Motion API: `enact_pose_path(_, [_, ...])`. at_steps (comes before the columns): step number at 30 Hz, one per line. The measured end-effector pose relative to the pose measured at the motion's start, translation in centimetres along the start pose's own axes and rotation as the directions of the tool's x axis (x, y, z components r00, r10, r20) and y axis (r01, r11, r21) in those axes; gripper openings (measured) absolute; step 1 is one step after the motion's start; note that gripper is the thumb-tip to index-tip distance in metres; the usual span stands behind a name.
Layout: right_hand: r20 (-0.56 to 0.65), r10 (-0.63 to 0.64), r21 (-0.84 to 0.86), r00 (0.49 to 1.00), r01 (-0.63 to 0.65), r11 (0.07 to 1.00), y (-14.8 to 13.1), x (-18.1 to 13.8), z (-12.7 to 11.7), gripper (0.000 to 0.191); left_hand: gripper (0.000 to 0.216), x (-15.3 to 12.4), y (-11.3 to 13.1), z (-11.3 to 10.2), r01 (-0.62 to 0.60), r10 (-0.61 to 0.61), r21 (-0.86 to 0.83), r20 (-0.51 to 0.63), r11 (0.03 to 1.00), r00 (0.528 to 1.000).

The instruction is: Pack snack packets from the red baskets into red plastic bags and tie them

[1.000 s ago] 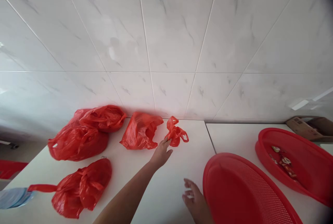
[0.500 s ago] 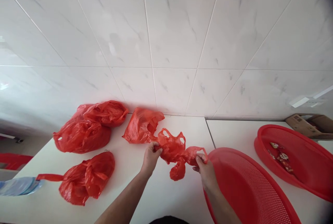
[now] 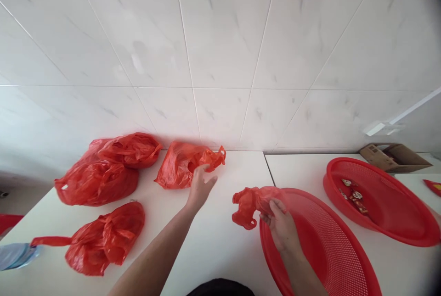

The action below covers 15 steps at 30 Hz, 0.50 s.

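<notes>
— First item?
— One thin red bag (image 3: pixel 245 208), crumpled, in the air at the left edge of the near basket (image 3: pixel 319 241), partly over its rim. The right hand (image 3: pixel 279 226) is closed on it, thumb against fingers.
— And the left hand (image 3: pixel 200 188)?
— Thumb and fingers apart, just in front of a fuller red bag (image 3: pixel 175 167) by the wall (image 3: pixel 220 34). From here I can't tell whether the fingertips touch it.
— That bag's right end?
— A loose red crumple, looped; one bag or two, I can't say.
— Further left?
— A bulging red bundle (image 3: pixel 99 181) near the wall; before it, a knotted red bag (image 3: pixel 106 239), its red strip reaching a clear bluish plastic item (image 3: pixel 17 255).
— Right?
— A far basket (image 3: pixel 396 204), red, with small wrapped pieces (image 3: pixel 354 196) inside; behind it, an open cardboard box (image 3: pixel 379 158).
— All on?
— A white counter (image 3: pixel 220 236), the held bag excepted.
</notes>
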State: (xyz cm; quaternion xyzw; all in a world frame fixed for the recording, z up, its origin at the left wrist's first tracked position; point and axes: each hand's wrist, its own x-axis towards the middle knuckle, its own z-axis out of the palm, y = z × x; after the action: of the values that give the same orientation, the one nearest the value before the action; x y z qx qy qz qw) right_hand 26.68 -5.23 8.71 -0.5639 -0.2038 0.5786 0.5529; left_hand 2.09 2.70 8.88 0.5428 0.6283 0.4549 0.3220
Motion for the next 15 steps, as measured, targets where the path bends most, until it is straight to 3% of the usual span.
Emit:
enact_pose_path(3, [0.007, 0.005, 0.04, 1.0, -0.006, 0.999, 0.2, -0.5, 0.9, 0.026, 0.039, -4.0, 0.7, 2.2, -0.003, 0.012, -0.035, 0.267, 0.999, 0.964])
enact_pose_path(6, [0.067, 0.0, 0.054, 0.998, -0.004, 0.999, 0.5, -0.9, 1.5, 0.024, 0.036, -7.2, 0.6, 4.0, 0.118, -0.087, -0.053, 0.405, 0.992, 0.91])
enact_pose_path(10, [-0.002, -0.04, 0.044, 0.999, 0.04, 0.998, 0.2, -0.5, 0.2, 0.022, 0.019, -7.4, -0.5, 3.3, 0.342, -0.216, -0.243, 0.428, 0.908, 0.878])
enact_pose_path(12, [-0.084, -0.068, 0.073, 0.994, 0.074, 0.995, -0.2, 0.1, -1.2, 0.021, 0.02, -6.5, -1.3, 1.9, 0.395, -0.253, -0.354, 0.386, 0.848, 0.887])
enact_pose_path(15, [-0.115, -0.049, 0.128, 0.992, 0.064, 0.99, -0.9, 0.9, -3.0, 0.021, 0.027, -5.9, -2.3, -0.2, 0.421, -0.294, -0.393, 0.344, 0.818, 0.892])
